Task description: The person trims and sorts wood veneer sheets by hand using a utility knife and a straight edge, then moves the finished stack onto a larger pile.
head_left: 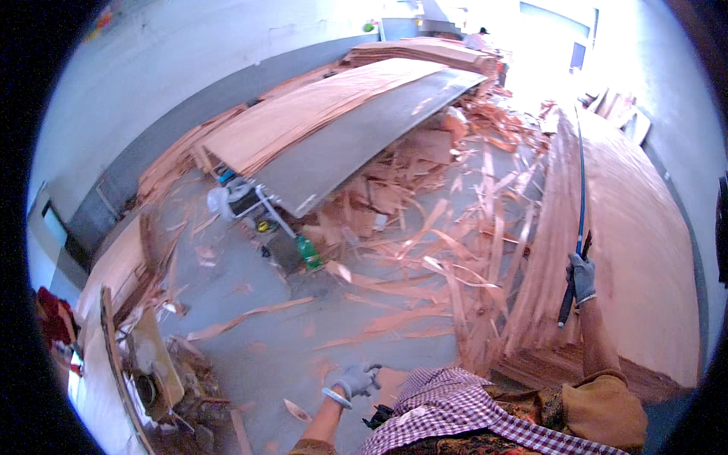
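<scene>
My right hand (582,277), in a grey glove, is wrapped round a long, thin dark pole (582,182) near its thick black lower end. The pole reaches away along a tall stack of wood veneer sheets (637,227), over its ragged left edge; whether it touches the top sheet I cannot tell. My left hand (356,381), also gloved, hangs low in front of me with its fingers apart and nothing in it. A checked apron (447,398) covers my front, beside that hand.
Torn veneer strips (485,227) litter the grey floor. A long table (356,144) carries more veneer sheets (318,106), with a green bottle (309,252) at its near end. Scrap wood (163,364) lies at lower left. Far back, a person (478,39) stands near bright light.
</scene>
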The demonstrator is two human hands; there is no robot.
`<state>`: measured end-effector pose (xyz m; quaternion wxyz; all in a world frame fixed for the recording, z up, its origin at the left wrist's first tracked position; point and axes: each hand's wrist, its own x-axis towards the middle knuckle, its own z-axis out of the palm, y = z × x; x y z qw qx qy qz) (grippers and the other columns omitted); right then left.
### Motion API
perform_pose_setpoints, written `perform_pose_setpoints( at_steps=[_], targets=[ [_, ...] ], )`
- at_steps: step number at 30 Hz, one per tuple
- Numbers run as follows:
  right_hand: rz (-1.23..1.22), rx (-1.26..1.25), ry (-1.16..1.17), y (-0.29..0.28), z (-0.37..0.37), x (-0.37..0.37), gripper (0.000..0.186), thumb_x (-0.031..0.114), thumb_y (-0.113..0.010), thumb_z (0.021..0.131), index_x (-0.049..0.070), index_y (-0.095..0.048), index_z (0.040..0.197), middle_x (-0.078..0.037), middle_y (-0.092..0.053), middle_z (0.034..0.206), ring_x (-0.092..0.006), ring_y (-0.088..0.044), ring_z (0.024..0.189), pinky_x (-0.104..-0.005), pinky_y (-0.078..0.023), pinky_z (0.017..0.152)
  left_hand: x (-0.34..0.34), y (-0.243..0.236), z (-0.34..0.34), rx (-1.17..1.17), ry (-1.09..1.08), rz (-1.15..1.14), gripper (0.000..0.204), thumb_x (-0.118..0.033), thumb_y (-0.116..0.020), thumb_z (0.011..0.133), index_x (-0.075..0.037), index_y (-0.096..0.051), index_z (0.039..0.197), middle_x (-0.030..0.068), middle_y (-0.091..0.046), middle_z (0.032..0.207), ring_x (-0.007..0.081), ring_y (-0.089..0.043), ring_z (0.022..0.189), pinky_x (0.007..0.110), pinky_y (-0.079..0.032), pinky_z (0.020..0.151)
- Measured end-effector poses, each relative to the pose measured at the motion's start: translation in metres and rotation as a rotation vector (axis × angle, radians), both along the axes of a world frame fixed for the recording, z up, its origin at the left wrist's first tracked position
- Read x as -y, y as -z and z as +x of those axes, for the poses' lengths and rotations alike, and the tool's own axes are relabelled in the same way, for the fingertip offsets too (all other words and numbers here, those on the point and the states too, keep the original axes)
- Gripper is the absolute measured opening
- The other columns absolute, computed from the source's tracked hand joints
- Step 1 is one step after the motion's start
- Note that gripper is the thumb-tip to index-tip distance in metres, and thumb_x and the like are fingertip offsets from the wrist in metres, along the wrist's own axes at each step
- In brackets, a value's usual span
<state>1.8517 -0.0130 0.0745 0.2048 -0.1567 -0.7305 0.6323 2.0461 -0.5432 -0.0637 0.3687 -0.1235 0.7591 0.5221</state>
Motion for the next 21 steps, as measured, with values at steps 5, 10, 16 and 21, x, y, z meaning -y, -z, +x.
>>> perform_pose_setpoints(
  at_steps=[5, 10, 16, 21],
  targets=[
    [-0.108, -0.012, -0.238, 0.007, -0.094, 0.140, 0.016, 0.023, -0.063, 0.081, 0.009, -0.058, 0.074, 0.003, -0.046, 0.051, -0.0079, -0.042, 0.037, -0.0230, -0.033, 0.034, 0.069, 0.016, -0.031, -0.330, -0.019, -0.019, 0.034, -0.015, -0.051, 0.083, -0.007, -0.057, 0.114, 0.0142, -0.066, 0.090, 0.0239, -0.063, 0.081, 0.032, -0.049, 0.074],
    [-0.170, -0.095, -0.445, 0.054, -0.202, 0.286, 0.015, 0.019, -0.052, 0.086, 0.010, -0.058, 0.076, 0.002, -0.047, 0.060, -0.0079, -0.042, 0.050, -0.0238, -0.034, 0.042, 0.141, -0.043, -0.107, -0.473, 0.014, -0.163, 0.033, -0.013, -0.054, 0.083, -0.004, -0.056, 0.114, 0.0104, -0.062, 0.103, 0.0196, -0.060, 0.092, 0.033, -0.047, 0.080],
    [-0.488, 0.293, -0.779, 0.057, -0.206, 0.566, 0.008, 0.011, -0.054, 0.083, 0.006, -0.056, 0.077, -0.001, -0.052, 0.066, -0.0128, -0.049, 0.058, -0.0289, -0.039, 0.050, 0.240, -0.068, -0.120, -0.384, -0.708, 0.240, 0.028, -0.024, -0.055, 0.085, -0.002, -0.062, 0.101, 0.0159, -0.063, 0.092, 0.0264, -0.063, 0.084, 0.037, -0.049, 0.074],
    [-0.276, 0.730, -1.376, 0.062, -0.141, 0.707, 0.014, 0.023, -0.057, 0.084, 0.010, -0.062, 0.084, -0.002, -0.057, 0.068, -0.0079, -0.052, 0.052, -0.0231, -0.036, 0.040, 0.323, -0.109, -0.158, -0.369, -0.703, 0.108, 0.032, -0.031, -0.064, 0.080, -0.005, -0.060, 0.097, 0.0107, -0.062, 0.079, 0.0226, -0.058, 0.069, 0.034, -0.045, 0.061]
  ],
)
